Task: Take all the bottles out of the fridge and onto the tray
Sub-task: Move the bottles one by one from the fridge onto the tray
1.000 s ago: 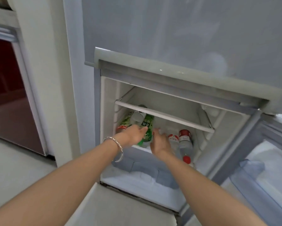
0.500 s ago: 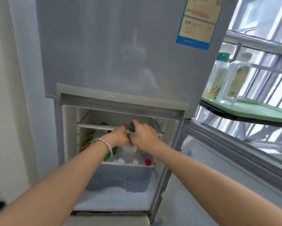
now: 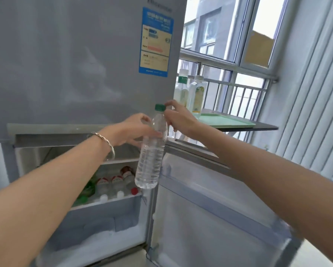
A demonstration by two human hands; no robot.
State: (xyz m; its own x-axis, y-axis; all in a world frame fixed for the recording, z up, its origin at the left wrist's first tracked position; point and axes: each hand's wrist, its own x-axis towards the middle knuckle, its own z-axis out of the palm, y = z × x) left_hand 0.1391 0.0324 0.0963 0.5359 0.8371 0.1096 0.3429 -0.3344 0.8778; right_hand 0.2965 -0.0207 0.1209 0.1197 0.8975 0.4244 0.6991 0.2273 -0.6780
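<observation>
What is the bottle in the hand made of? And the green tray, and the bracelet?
The bottle looks like thin clear plastic: see-through, with ribbed sides and a green cap. The tray seems matte, pale-green plastic, though that's a guess from its smooth, dull surface. The bracelet looks like shiny silver-coloured metal.

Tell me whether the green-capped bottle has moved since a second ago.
Yes. The bottle has come up and out of the fridge, now hanging before its door edge, held by both hands, nearer the tray.

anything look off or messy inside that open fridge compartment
Yes: the bottom of the fridge compartment is caked with white frost, which looks like ice build-up. The remaining bottles lie on their sides on the shelf rather than standing. No spill or damage shows.
</observation>
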